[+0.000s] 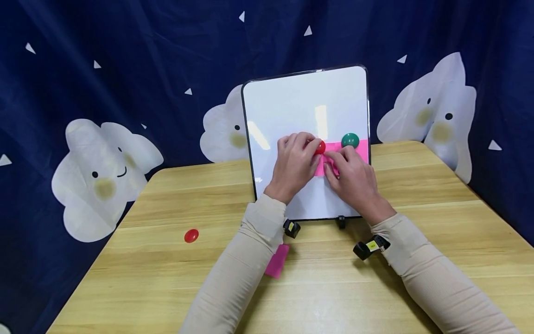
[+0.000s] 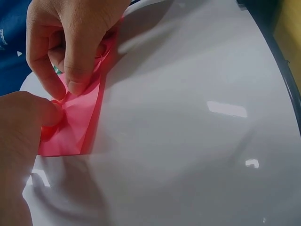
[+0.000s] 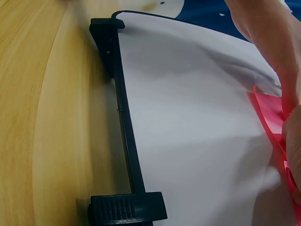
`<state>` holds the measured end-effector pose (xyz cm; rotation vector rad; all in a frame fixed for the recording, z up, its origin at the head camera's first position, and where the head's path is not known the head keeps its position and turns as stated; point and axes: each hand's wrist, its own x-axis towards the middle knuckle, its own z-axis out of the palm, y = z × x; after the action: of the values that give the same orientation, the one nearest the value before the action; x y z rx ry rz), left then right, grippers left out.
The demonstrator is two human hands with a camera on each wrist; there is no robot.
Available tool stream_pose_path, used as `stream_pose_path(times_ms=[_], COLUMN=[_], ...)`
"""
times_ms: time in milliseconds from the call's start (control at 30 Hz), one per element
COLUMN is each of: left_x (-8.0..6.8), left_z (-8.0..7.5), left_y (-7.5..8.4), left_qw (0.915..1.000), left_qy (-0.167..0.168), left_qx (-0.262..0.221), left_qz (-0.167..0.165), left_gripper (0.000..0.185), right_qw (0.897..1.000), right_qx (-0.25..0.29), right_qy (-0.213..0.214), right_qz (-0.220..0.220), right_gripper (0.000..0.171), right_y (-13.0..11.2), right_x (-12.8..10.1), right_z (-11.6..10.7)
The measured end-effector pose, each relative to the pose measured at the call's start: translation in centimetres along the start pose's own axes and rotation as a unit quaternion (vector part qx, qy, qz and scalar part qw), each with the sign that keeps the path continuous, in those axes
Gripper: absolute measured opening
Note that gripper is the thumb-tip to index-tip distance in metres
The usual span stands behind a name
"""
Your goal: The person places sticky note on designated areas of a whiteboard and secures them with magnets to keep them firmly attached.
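A whiteboard (image 1: 288, 111) with a dark frame stands upright on the table, pink paper notes (image 2: 80, 125) against its lower right part. My left hand (image 1: 295, 162) holds a round red magnet (image 1: 320, 147) by its edge, over the left end of the pink paper. Right beside it, my right hand (image 1: 352, 178) pinches the pink paper between thumb and fingers. Above the right hand's knuckles sits a round green magnet (image 1: 350, 140), at the top edge of the paper. In the right wrist view the fingers hide part of the paper.
A second red magnet (image 1: 191, 235) lies on the wooden table (image 1: 167, 199) to the left. Another pink note (image 1: 277, 261) lies partly under my left forearm. Black feet (image 3: 127, 208) support the board's bottom edge. A dark blue curtain (image 1: 158, 46) hangs behind.
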<state>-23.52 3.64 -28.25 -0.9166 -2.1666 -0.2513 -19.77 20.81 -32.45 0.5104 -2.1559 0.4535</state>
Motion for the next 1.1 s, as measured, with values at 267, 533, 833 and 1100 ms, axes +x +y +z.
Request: stream_pose_path(times_ms=[267,533,833,1100], left_x=[-0.4,-1.3,-2.9,-4.2], left_z=[-0.2,-0.5,-1.5,-2.0], left_y=[-0.3,-1.1,-1.8,-2.0], left_qw=[0.9998,0.9994,0.9979,0.9982], left_qy=[0.015,0.025,0.055,0.046], left_qx=[0.008,-0.009,-0.023,-0.03], left_qz=[-0.014,-0.023,-0.024,-0.022], left_gripper=[0.037,0.032,0.028,0.022], right_qw=[1.0,1.0,1.0,1.0], right_qx=[0.0,-0.006,-0.016,0.0], right_qy=[0.012,0.019,0.01,-0.003], right_qz=[-0.003,-0.01,-0.018,-0.011], right_gripper=[0.025,0.021,0.017,0.019], right_y=[-0.2,-0.3,-0.9,-1.5], right_x=[0.2,0.3,0.6,0.3], right_z=[0.0,-0.2,-0.4,-0.5])
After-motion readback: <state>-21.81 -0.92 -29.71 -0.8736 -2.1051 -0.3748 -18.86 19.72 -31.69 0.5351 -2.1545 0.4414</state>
